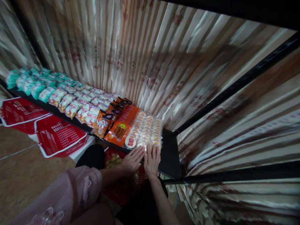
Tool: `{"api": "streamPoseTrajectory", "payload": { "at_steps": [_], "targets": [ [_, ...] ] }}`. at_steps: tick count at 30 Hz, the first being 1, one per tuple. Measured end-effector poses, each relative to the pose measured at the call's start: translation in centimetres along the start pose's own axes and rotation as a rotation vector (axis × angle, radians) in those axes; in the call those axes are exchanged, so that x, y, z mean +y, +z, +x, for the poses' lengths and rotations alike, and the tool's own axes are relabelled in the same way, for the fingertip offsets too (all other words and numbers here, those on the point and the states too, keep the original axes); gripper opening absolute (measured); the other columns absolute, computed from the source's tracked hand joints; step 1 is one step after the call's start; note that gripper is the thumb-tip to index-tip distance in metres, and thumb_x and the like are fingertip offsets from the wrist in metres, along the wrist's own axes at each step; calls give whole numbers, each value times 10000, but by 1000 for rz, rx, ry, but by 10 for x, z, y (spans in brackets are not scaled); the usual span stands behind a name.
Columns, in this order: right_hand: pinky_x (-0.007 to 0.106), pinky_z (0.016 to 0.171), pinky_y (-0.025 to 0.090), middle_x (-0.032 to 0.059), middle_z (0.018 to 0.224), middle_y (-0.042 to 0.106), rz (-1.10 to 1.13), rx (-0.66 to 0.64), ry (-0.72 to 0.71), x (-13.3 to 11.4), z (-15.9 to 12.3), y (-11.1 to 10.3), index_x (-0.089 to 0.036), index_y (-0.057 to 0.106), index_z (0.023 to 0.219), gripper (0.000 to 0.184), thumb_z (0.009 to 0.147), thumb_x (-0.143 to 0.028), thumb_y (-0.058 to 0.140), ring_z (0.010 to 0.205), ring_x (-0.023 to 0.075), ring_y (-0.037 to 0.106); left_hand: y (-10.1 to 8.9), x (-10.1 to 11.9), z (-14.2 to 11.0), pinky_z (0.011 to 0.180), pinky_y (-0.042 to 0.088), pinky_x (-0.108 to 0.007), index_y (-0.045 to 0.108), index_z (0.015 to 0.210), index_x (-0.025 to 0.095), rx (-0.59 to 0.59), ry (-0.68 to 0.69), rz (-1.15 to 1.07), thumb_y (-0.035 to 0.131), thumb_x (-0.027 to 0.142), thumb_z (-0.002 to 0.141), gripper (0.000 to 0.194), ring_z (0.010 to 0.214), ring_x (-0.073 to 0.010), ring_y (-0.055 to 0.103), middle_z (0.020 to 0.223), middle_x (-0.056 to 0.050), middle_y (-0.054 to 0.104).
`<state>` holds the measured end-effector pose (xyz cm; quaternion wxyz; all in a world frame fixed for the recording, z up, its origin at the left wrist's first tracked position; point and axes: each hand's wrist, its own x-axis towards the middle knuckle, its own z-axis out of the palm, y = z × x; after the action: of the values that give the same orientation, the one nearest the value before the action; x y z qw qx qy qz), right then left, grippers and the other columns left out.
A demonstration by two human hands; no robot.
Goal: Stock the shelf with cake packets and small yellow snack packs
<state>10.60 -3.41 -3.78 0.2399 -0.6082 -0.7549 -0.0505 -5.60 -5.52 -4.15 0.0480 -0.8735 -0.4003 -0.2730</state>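
Rows of clear-wrapped round white crackers (145, 129) lie at the right part of a black shelf (170, 153). My left hand (132, 160) rests at the front edge of these packets, fingers stretched forward over the nearest ones. Close beside it, my right hand (152, 161) lies flat with its fingers extended on the front packets of the right-hand rows. Neither hand grips anything that I can see. Left of the crackers is a flat orange snack bag (122, 126) with brown sticks pictured on it.
Orange-and-black bags (103, 123), white snack bags (85, 114) and teal bags (47, 93) line the shelf leftward. Red baskets (59, 136) stand below it. Another red basket with gold-wrapped items (114, 160) is under my arms. Striped curtain (140, 56) and black posts (234, 87) border the shelf.
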Motion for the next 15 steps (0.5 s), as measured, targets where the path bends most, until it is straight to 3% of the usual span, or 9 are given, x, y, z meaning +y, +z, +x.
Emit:
{"api": "streamPoseTrajectory", "payload": {
  "at_steps": [7,15],
  "targets": [
    [547,1084,199,67,1524,241,-36,-23,-41,-16,-5,9,-232,437,1362,465,929,-338,304,1418,293,62,-3,-17,-23,1116,229,-474,470,1291,50,46,-235,59,401,291,886,477,1393,-279,210,1437,-185,370],
    [532,1098,176,78,1515,263,-74,-12,-41,-14,-6,13,-216,435,1365,467,927,-318,312,1416,283,62,-9,-27,-20,1119,212,-448,466,1279,11,2,-259,78,417,308,886,495,1381,-290,238,1417,-212,388]
  ]
}}
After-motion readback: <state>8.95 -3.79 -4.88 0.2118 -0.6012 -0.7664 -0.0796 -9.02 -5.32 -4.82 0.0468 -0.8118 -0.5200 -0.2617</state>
